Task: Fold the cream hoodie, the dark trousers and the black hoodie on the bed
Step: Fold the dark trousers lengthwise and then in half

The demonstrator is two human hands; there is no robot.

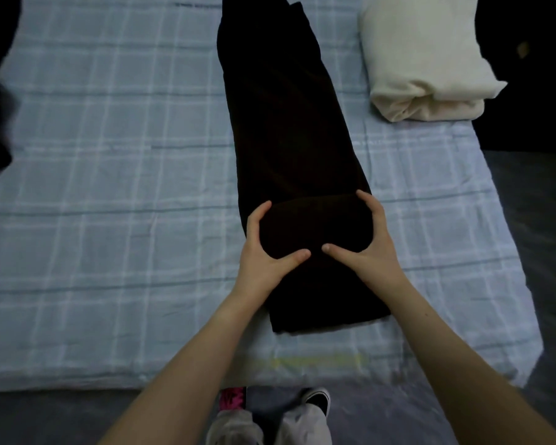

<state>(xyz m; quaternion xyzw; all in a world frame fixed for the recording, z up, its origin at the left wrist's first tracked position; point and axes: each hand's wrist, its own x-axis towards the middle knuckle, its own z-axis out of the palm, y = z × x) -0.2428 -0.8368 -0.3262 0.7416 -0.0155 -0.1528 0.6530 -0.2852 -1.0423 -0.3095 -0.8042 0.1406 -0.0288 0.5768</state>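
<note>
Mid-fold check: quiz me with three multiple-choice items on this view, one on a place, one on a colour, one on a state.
1. Where on the bed sheet is the folded cream hoodie?
A. far right
B. near left corner
C. centre

2. What colour is the bed sheet?
A. red
B. light blue plaid
C. plain white

3. How do the dark trousers lie?
A. hanging off the edge
B. stretched out long, with a doubled-over bulge
C. bundled in a ball

Answers:
1 A: it sits at the sheet's far right edge.
2 B: pale blue with white checks.
3 B: the left hand and right hand grip the bulge, and the rest lies long.
</note>
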